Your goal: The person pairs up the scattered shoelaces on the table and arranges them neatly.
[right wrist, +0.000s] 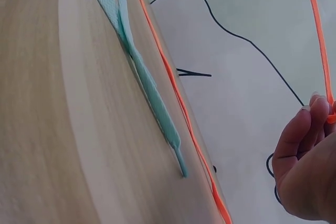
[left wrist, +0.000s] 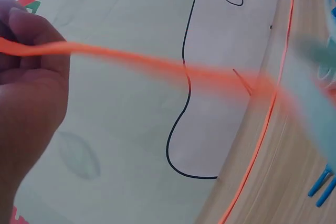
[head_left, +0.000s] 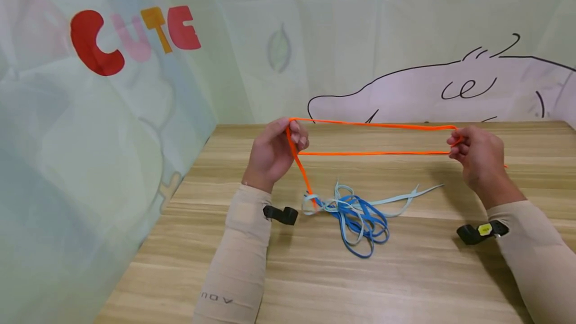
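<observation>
An orange shoelace (head_left: 378,124) is stretched between both hands in two nearly level strands above the table. My left hand (head_left: 274,151) grips it with curled fingers on the left. From there an orange length slants down to a pale blue shoelace (head_left: 398,198) on the table; whether they are tied together I cannot tell. On the right, my right hand (head_left: 483,156) pinches the orange lace between thumb and fingers, also seen in the right wrist view. A darker blue shoelace (head_left: 379,224) lies in loose loops, tangled with the pale one. In the left wrist view the near orange strand is blurred.
A wood-grain table (head_left: 315,284) lies under the hands. Printed fabric (head_left: 342,29) hangs behind it and along the left side. Each sleeve carries a small black wrist camera, one on the left (head_left: 281,215) and one on the right (head_left: 481,232).
</observation>
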`<state>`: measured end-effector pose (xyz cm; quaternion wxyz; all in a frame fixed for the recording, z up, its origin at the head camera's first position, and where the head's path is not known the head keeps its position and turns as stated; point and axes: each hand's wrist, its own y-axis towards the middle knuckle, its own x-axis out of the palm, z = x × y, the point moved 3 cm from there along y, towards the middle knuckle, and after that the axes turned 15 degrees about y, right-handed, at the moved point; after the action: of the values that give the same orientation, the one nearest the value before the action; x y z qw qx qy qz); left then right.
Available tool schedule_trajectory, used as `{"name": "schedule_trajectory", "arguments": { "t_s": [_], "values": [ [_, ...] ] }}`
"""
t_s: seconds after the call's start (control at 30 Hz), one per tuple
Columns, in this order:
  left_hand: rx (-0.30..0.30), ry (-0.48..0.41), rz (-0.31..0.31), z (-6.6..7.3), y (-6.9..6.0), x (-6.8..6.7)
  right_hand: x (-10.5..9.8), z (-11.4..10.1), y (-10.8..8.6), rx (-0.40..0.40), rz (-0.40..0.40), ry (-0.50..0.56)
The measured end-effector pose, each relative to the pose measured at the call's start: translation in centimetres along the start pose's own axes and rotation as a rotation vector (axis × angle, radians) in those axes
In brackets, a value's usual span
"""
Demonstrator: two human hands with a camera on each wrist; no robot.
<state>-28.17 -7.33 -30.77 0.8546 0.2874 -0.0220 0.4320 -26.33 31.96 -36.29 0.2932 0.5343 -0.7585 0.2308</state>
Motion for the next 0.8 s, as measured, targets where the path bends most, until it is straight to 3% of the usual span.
{"name": "schedule_trajectory", "arguments": {
  "t_s": [0.3, 0.47, 0.8],
  "values": [
    [-0.044, -0.036, 0.102, 0.2, 0.0, -0.6, -0.4, -0.3, 0.1, -0.038, 0.059, -0.004],
    [-0.051, -0.093, 0.141, -0.1, 0.0, -1.7, -0.6, -0.4, 0.5, -0.035, 0.078, 0.009],
    [-0.056, -0.205, 0.371, -0.8, -0.2, -4.9, -1.6, -0.8, 0.7, -0.030, 0.096, 0.036]
  ]
}}
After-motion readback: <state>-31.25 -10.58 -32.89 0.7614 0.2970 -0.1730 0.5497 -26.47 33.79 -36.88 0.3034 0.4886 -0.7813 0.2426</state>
